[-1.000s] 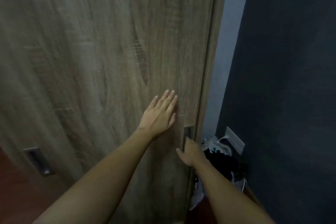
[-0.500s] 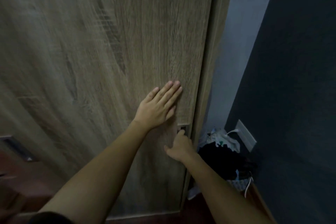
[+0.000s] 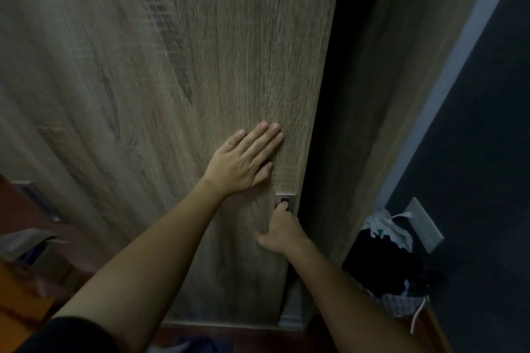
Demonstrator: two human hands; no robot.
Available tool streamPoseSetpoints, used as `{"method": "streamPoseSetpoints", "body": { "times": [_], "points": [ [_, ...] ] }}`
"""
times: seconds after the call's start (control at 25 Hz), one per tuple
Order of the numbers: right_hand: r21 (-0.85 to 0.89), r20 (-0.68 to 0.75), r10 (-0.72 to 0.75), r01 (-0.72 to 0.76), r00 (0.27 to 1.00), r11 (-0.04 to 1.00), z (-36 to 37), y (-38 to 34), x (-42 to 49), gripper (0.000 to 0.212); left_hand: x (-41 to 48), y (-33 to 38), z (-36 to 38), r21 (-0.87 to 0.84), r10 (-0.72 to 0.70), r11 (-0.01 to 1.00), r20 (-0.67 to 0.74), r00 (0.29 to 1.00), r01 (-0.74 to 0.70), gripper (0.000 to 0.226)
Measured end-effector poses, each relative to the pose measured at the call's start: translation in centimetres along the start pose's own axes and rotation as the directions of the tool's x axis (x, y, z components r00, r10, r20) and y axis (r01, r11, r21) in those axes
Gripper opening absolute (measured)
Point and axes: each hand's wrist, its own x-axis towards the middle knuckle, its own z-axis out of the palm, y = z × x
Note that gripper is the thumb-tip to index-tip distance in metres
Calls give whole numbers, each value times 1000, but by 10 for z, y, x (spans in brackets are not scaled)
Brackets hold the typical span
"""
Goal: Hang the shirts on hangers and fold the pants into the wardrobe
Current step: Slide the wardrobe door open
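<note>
Dim room: door (image 3: 172, 94) pressed above handle (image 3: 286, 196) by flat left hand (image 3: 243, 162), handle hooked by right hand (image 3: 282, 235); steady sideways sliding advised.

Lighting: dim, muted, no glare. Blur: wardrobe door (image 3: 86, 66) grain smeared at left. Gap (image 3: 344, 66) beside it black. Wide-angle bowing at edges.

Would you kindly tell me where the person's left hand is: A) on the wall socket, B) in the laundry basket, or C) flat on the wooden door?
C: the left hand lies with straight fingers flat on the door, just above the handle into which the right hand hooks its fingers.
</note>
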Motion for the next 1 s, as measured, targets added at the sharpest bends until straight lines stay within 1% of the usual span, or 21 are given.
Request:
{"method": "streamPoseSetpoints", "body": {
  "times": [0.12,0.32,0.52,0.68,1.0],
  "points": [
    [-22,3,-14,14,1000,1000,25,-35,2,91,-29,-35,-5,9,1,1000,26,1000,-2,67],
    [-5,24,-37,37,999,999,76,-97,10,83,-83,-91,-15,35,-33,999,63,998,30,68],
    [-78,49,-108,112,993,991,126,-164,15,81,-140,-157,-25,82,-33,996,84,996,27,66],
    [-120,80,-170,179,982,977,160,-209,16,84,-180,-203,-35,114,-61,992,116,991,48,66],
    [-178,132,-222,244,966,953,209,-274,24,82,-236,-266,-49,115,-95,990,165,982,76,68]
  ]
}}
